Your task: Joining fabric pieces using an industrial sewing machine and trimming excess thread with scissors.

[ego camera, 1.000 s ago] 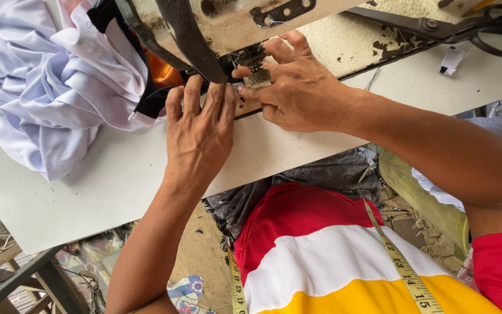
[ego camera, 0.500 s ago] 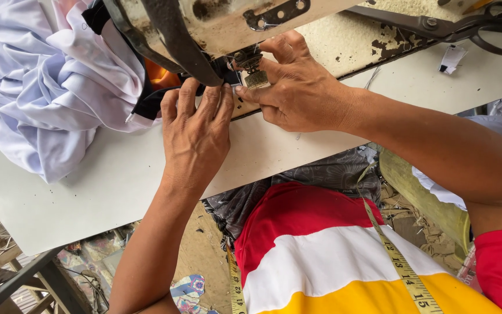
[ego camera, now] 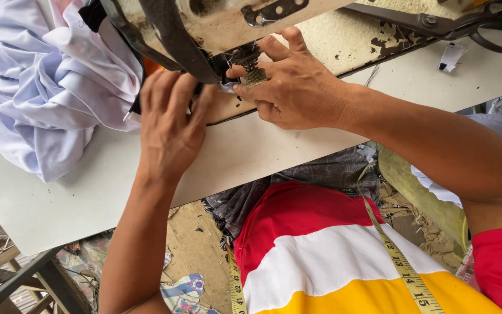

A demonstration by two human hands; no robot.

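a white sewing table (ego camera: 59, 197) fills the view, and a worn cream sewing machine (ego camera: 332, 35) with chipped paint sits across its top edge. a big heap of pale lilac-white cloth (ego camera: 41, 87) lies bunched on the table's left part, touching the machine's left end. the left hand (ego camera: 169, 125) rests palm down on the machine bed just left of the needle, its fingers (ego camera: 152, 87) stretched out and slightly spread, pressing flat on dark cloth with an orange patch (ego camera: 151, 65) that runs under them toward the heap. the right hand (ego camera: 294, 87) lies just right of the needle, fingers curled loosely and narrow, thumb and forefinger tips pinching a small white bit of fabric (ego camera: 227, 87) right at the presser foot (ego camera: 255, 75); that bit sits between the two hands, touching the right fingertips. black scissors (ego camera: 495, 26) lie on the machine's far right. a yellow measuring tape (ego camera: 399, 261) hangs over the striped shirt below.
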